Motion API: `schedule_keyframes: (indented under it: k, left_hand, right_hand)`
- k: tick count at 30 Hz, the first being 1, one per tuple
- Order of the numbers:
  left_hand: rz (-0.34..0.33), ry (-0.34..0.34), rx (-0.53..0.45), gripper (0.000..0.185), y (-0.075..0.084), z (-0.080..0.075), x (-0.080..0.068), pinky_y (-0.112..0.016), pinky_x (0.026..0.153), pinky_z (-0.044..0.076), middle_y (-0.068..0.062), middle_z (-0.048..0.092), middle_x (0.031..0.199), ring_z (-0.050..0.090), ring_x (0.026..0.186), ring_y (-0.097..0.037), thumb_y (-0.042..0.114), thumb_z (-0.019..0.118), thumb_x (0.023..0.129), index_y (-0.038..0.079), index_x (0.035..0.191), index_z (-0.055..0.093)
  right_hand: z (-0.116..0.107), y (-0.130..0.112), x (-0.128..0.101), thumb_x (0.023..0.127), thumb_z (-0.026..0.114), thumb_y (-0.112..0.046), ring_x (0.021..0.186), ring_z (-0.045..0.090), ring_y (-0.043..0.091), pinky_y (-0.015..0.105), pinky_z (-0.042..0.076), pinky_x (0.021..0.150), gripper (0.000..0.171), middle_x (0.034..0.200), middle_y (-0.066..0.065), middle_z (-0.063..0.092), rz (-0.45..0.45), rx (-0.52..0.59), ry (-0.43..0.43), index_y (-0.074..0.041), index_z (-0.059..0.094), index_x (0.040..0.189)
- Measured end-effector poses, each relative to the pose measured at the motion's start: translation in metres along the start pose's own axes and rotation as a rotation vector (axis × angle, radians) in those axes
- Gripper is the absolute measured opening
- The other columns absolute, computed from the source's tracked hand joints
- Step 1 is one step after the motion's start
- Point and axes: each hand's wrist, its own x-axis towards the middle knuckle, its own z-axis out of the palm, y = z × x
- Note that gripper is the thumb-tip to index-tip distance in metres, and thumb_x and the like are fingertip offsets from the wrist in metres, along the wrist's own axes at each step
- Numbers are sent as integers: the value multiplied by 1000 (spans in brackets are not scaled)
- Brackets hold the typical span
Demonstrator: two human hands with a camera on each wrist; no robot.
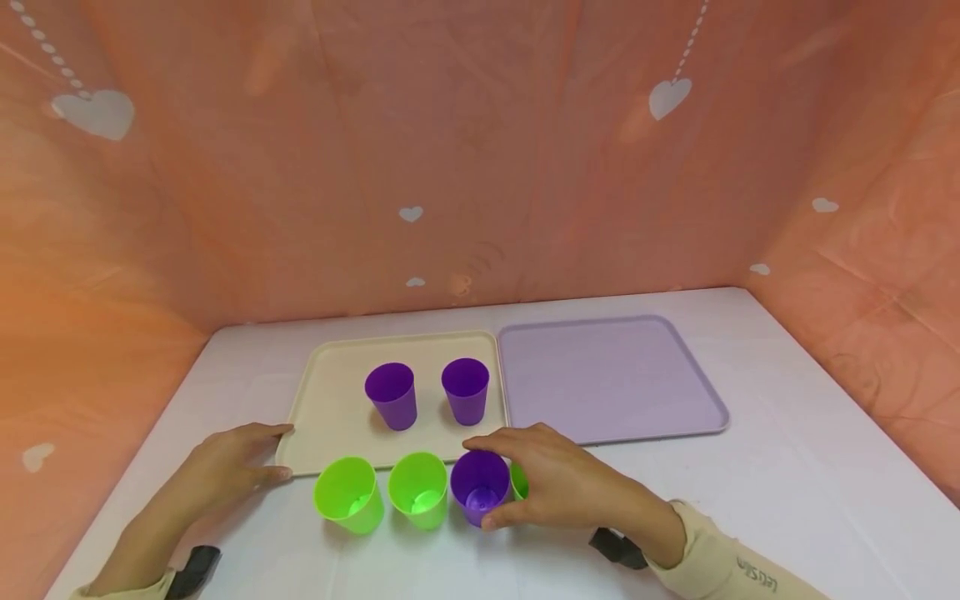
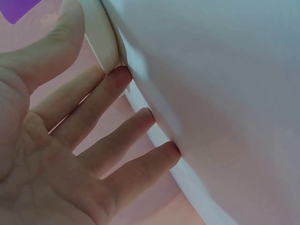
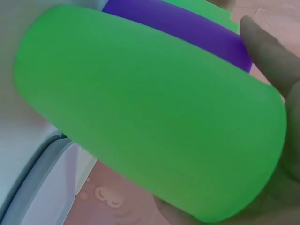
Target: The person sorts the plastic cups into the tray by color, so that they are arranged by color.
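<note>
Left hand (image 1: 228, 462), fingers straight and apart, at the left front corner of the cream tray (image 1: 330, 404); two purple cups (image 1: 394, 402) stand on it. Along its near edge: two green cups (image 1: 350, 497), slim gap between, front purple cup (image 1: 478, 490), third green cup (image 3: 150, 112) close beside, by the right hand (image 1: 562, 482), thumb and forefinger astride the purple rim, clamped or not cannot be told. Lilac tray (image 1: 603, 379) rightmost, table (image 1: 787, 442) beyond its edge.

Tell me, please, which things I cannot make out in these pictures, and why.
Head view: most of the rightmost green cup, hidden by the right grip.
Head view: lettering on the right sleeve, too small to read surely.
Left wrist view: most of a purple cup, cut off by the top-left corner.
Right wrist view: much of the front purple cup, hidden by the green cup.
</note>
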Motion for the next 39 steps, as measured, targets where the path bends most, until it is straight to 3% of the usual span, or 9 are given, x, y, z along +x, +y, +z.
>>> schedule_keyframes:
  k: [11,18,27,34,39]
  left_hand:
    - [9,12,-3,62,1,0,-1,-69,93,45,-30,62,128,54,119,-56,30,84,75,3,127,65]
    - [7,8,-2,63,2,-2,0,-69,94,44,-30,62,128,54,120,-56,31,84,75,3,128,65]
    - [-23,-12,9,64,3,-2,0,-70,94,44,-30,61,129,53,121,-56,31,84,75,3,129,64]
    - [-6,-2,-1,64,2,-1,-1,-69,94,45,-29,63,128,54,120,-55,30,85,74,2,128,65]
    - [2,1,-5,64,3,-1,-1,-69,95,44,-29,62,128,54,121,-55,30,84,74,1,128,65]
  right_hand:
    - [1,-1,0,75,83,-50,121,60,13,37,44,105,72,136,-10,63,19,-3,19,-22,58,137]
    - [-4,-3,-2,74,83,-52,116,60,13,42,47,104,70,127,-15,66,43,82,18,-28,58,135]
    - [-14,-2,-1,77,83,-48,113,62,5,37,52,102,68,120,-13,67,-1,243,40,-25,53,133]
    - [-19,-5,4,75,84,-47,109,61,4,38,53,99,71,116,-13,67,24,297,30,-25,55,135]
    - [-25,-8,7,74,87,-41,106,62,7,32,55,96,67,115,-10,66,-15,313,53,-22,57,131]
